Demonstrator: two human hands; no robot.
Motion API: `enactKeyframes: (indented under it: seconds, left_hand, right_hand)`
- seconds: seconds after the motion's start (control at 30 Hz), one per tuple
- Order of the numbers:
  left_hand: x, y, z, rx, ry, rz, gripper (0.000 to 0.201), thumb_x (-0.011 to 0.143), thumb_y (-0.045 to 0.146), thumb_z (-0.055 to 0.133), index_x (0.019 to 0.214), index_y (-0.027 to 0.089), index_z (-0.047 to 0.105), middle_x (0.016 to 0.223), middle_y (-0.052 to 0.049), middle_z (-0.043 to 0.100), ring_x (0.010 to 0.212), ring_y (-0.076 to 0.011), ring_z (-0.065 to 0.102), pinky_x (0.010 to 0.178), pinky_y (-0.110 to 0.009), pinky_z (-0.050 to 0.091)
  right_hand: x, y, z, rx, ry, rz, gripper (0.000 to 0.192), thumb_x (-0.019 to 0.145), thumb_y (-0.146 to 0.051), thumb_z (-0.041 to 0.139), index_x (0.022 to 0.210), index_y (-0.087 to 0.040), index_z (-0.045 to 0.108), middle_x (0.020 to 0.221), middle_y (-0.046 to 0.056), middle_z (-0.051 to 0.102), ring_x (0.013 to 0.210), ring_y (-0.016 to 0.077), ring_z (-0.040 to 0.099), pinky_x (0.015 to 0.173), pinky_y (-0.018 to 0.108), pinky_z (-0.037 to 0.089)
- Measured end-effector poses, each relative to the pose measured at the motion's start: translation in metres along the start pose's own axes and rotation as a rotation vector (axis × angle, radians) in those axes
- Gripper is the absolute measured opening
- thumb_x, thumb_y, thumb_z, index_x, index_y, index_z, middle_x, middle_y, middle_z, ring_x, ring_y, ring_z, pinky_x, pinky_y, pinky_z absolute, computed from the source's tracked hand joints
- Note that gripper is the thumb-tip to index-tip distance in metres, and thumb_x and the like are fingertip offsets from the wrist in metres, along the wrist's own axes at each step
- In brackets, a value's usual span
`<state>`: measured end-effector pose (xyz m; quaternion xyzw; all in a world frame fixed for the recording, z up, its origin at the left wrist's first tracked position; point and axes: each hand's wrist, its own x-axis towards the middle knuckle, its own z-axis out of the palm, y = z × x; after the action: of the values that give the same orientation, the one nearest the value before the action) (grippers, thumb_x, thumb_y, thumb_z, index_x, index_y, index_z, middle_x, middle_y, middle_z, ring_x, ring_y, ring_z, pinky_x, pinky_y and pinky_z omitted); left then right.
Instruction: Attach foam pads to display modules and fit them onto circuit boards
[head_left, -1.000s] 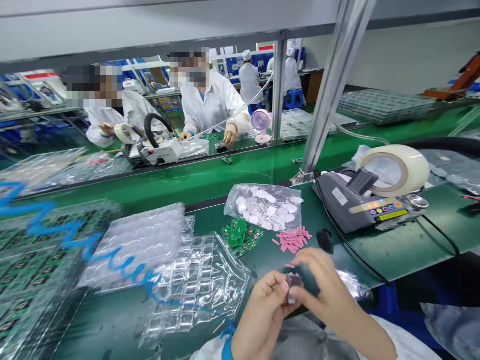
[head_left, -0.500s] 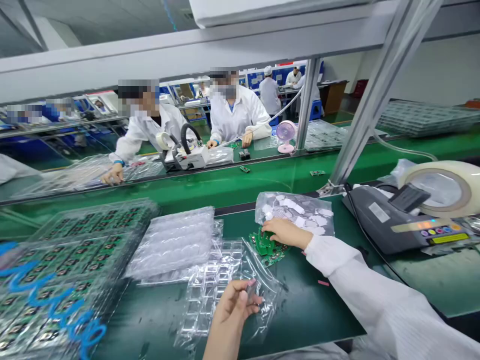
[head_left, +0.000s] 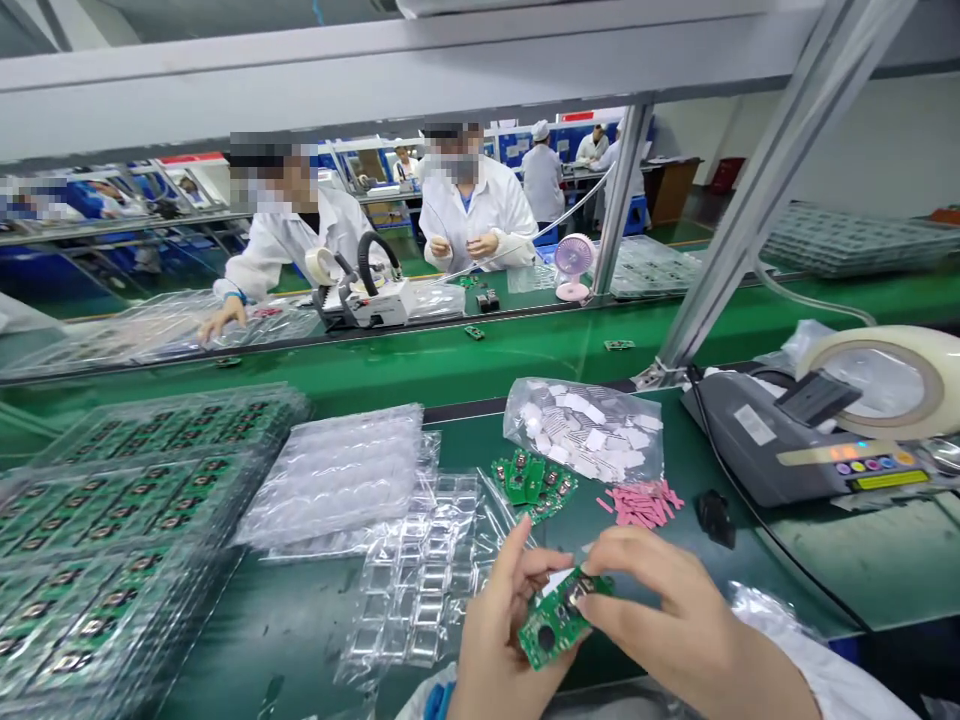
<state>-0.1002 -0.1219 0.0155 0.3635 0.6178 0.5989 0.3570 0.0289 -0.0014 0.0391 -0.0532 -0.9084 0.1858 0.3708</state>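
Note:
Close in front of me, a green circuit board point(head_left: 551, 628) is held tilted between both hands. My left hand point(head_left: 499, 645) cradles it from the left and below, fingers closed around its edge. The thumb and fingers of my right hand point(head_left: 667, 605) pinch its upper right end. A small white piece point(head_left: 556, 579) shows at the board's upper edge by my left fingers; I cannot tell whether it is stuck on. Beyond my hands lies a pile of loose green circuit boards point(head_left: 531, 478). Pink strips point(head_left: 641, 503) are heaped right of that pile.
Clear plastic trays point(head_left: 420, 560) lie left of my hands, beside stacked empty trays point(head_left: 345, 475) and a tall stack filled with boards point(head_left: 112, 520). Behind is a bag of white pieces point(head_left: 585, 425). A tape dispenser point(head_left: 795, 440) stands right. Across the green conveyor point(head_left: 375, 365), co-workers sit.
My right hand has left the board pile and come back toward me with a circuit board. My left hand now holds that board too. The pink strips have come into view.

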Motion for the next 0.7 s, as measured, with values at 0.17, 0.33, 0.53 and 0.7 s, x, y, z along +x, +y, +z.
enactKeyframes:
  seconds: [0.17,0.33,0.53,0.7]
  left_hand:
    - [0.000,0.015,0.021,0.059,-0.054,0.019,0.066,0.066,0.018,0.070,0.126,0.029,0.045,0.100,-0.007,0.068,0.084,-0.0214,0.065,0.074,-0.030,0.049]
    - [-0.004,0.015,0.034,0.135,-0.063,0.118,0.074,0.067,0.013,0.069,0.132,0.032,0.037,0.096,-0.004,0.068,0.083,-0.0202,0.064,0.075,-0.029,0.048]
    - [-0.005,0.012,0.043,0.213,-0.164,0.282,0.093,0.068,0.004,0.067,0.138,0.043,0.018,0.102,-0.001,0.067,0.087,-0.0181,0.064,0.077,-0.028,0.050]
    - [-0.005,0.014,0.048,0.240,-0.183,0.307,0.094,0.067,0.003,0.067,0.138,0.041,0.019,0.099,-0.002,0.068,0.082,-0.0187,0.065,0.074,-0.028,0.051]
  right_hand:
    - [-0.013,0.002,-0.031,0.024,-0.105,-0.051,0.016,0.090,-0.021,0.047,0.092,-0.022,0.063,0.106,0.008,0.065,0.094,0.0138,0.061,0.081,0.025,0.052]
    - [-0.042,0.008,-0.040,0.069,-0.102,0.096,0.017,0.085,-0.026,0.056,0.098,-0.030,0.066,0.103,0.003,0.067,0.095,0.0180,0.063,0.081,0.027,0.055]
    - [-0.067,0.007,-0.046,0.031,-0.096,0.030,0.032,0.083,-0.023,0.058,0.115,-0.026,0.057,0.105,0.006,0.066,0.104,0.0212,0.059,0.088,0.036,0.051]
    - [-0.067,0.003,-0.049,0.095,-0.042,0.161,0.023,0.085,-0.021,0.055,0.105,-0.029,0.063,0.105,0.006,0.066,0.098,0.0203,0.062,0.081,0.031,0.055]
